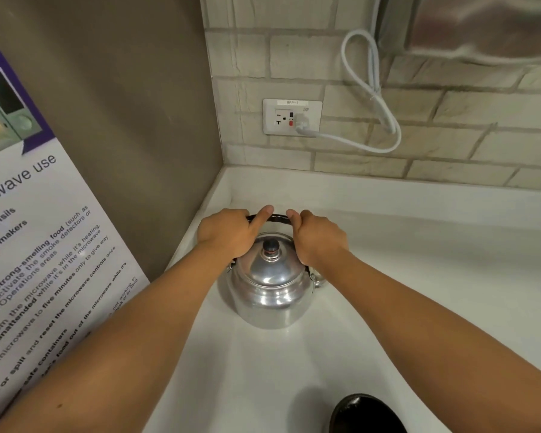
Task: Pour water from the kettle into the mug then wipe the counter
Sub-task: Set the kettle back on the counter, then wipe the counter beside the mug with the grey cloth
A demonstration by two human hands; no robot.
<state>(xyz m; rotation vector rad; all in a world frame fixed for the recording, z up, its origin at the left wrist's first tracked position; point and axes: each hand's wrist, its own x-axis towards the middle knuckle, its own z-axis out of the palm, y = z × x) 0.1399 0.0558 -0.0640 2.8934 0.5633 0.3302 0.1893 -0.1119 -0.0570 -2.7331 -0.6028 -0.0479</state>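
Observation:
A shiny metal kettle (269,289) with a dark lid knob stands on the white counter (419,292), close to the left wall. Its dark arched handle (277,217) is raised above the lid. My left hand (228,234) grips the left side of that handle, thumb along the top. My right hand (317,237) grips the right side in the same way. The kettle's base rests on the counter. A dark mug (366,415) shows at the bottom edge, nearer to me and to the right; only its rim and part of its body are visible.
A brown side wall (138,135) with a microwave-use poster (38,245) closes off the left. A tiled back wall carries a white outlet (292,116) with a white cord (372,98) plugged in and looped. A metallic appliance (481,23) hangs at top right.

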